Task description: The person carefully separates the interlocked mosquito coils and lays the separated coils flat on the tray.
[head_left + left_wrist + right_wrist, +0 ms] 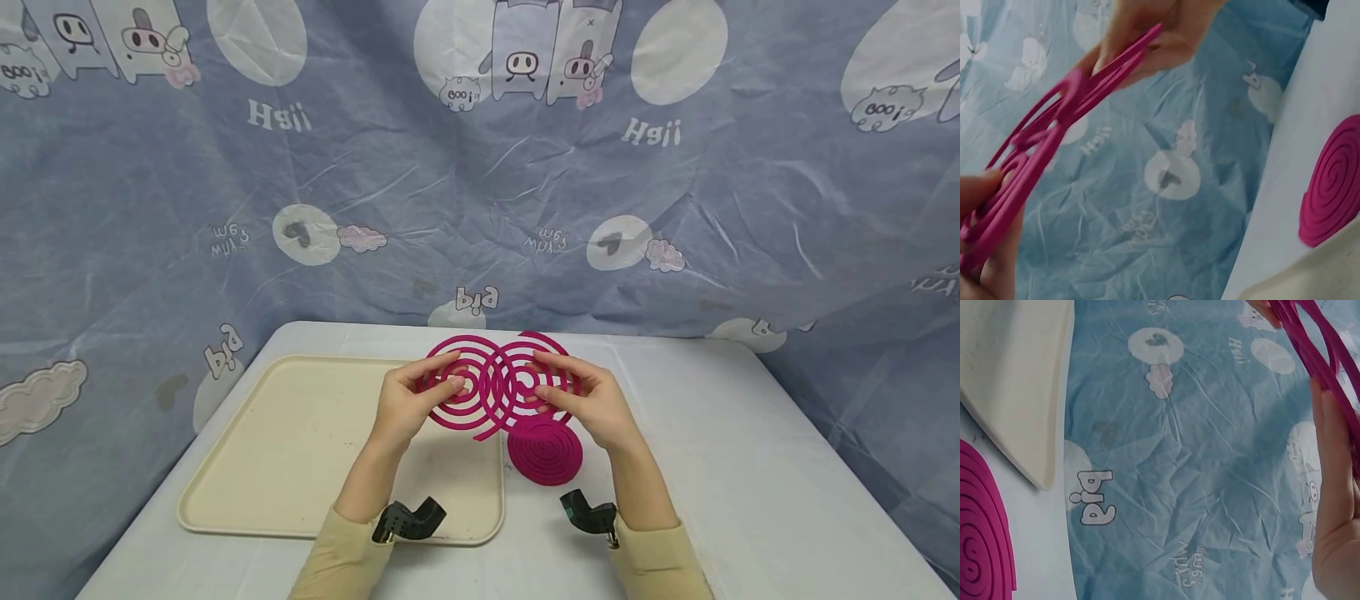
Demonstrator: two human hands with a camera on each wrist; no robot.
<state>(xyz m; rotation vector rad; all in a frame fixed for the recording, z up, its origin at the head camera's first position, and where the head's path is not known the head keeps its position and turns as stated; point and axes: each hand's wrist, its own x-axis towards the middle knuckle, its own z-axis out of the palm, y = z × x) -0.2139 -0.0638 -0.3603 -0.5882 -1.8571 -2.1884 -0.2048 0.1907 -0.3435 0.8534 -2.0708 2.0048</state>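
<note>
You held the two interlocked pink coils (pixel 495 383) in the air above the table (pixel 750 467), between your hands. Your left hand (pixel 408 404) pinched the left coil from 9 o'clock, and your right hand (pixel 592 404) pinched the right coil from 3 o'clock. So the long axis of the pair ran from left to right, flat between both grips, equally near to each hand. Another coil disc (pixel 545 450) lay on the table at 6 o'clock from them, beside the tray (pixel 300 450).
</note>
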